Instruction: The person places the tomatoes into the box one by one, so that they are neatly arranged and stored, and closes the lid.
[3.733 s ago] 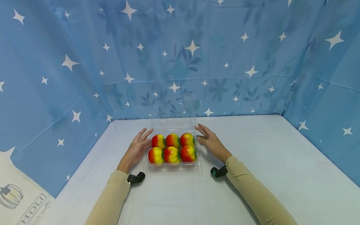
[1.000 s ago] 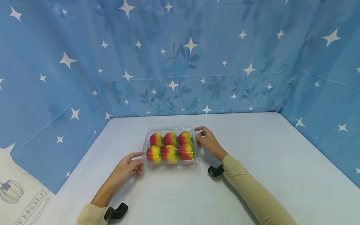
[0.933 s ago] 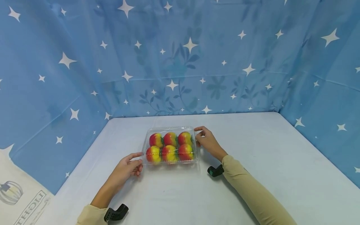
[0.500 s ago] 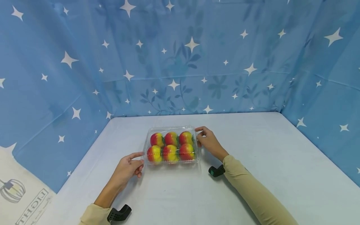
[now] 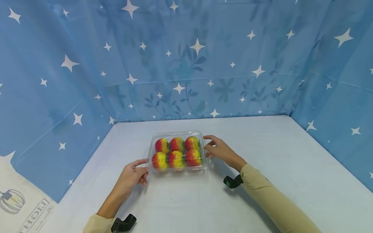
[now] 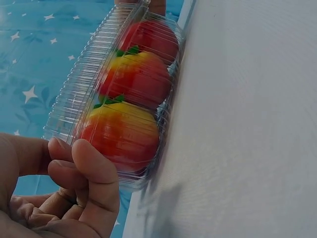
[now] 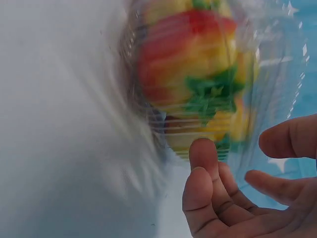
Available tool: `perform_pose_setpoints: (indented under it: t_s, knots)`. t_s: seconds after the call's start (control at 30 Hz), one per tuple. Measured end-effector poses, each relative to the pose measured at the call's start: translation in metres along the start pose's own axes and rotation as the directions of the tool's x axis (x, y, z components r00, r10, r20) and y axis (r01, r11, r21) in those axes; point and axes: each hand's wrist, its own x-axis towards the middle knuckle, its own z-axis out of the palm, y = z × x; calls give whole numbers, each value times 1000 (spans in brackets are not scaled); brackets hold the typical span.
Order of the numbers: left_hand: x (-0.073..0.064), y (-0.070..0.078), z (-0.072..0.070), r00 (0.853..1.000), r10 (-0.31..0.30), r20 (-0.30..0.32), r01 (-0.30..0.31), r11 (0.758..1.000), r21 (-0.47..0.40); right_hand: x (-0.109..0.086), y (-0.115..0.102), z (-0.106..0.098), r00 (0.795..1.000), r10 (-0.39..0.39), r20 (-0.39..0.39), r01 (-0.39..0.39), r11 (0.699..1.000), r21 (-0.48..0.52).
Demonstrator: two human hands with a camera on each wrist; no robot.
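Observation:
A clear plastic clamshell box (image 5: 177,133) stands mid-table with its lid down. Through it show several round red-and-yellow fruits (image 5: 176,159) in two rows, with green leafy tops like persimmons. My left hand (image 5: 128,176) is at the box's near left corner, where thumb and index finger pinch the edge; the left wrist view shows these fingertips (image 6: 94,161) against the plastic. To the right of the box is my right hand (image 5: 221,150), its fingers spread and loosely bent around nothing. In the right wrist view, blurred, its fingertips (image 7: 203,153) are close to the box's side.
The box rests on a white-covered table (image 5: 262,145). A blue curtain (image 5: 186,64) with white stars hangs behind and along both sides. At the lower left is a cream cloth (image 5: 17,197) with printed drawings and letters.
The lid, standing raised 3.7 s ago, is now down over the fruits. My left hand has moved to the near left corner. Since half a second ago my right hand has drawn slightly away from the box.

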Motion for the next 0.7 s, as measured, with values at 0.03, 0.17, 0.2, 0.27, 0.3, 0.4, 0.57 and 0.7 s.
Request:
perform_pose_setpoints:
  t_s: [0.03, 0.17, 0.2, 0.27, 0.3, 0.4, 0.57, 0.7]
  knots:
    - [0, 0, 0, 1000, 1, 1, -1, 1000, 0, -4, -1, -1, 1000, 4, 16, -4, 1000, -8]
    - [-1, 0, 0, 1000, 3, -3, -3, 1000, -2, -23, -8, -2, 998, 13, 64, -11, 999, -37]
    - [-1, 0, 0, 1000, 4, -3, -4, 1000, 0, -27, -9, -1, 997, 14, 73, -11, 999, -39]
    - [-1, 0, 0, 1000, 5, -2, -5, 1000, 3, -36, -12, 0, 996, 12, 90, -8, 999, -38]
    - [-1, 1, 0, 1000, 4, 0, -4, 1000, 5, -41, -12, 1, 995, 14, 95, -11, 999, -31]
    - [-1, 1, 0, 1000, 6, 4, -6, 1000, 9, -53, -11, 6, 994, 8, 105, -9, 1000, 11]
    - [0, 0, -1, 1000, 9, -1, -9, 1000, 6, -64, -7, 19, 998, -8, 56, 1, 992, 126]
    - [0, -1, -2, 1000, 17, 15, -18, 1000, 19, -68, -3, 30, 1000, 0, -5, 1, 982, 190]
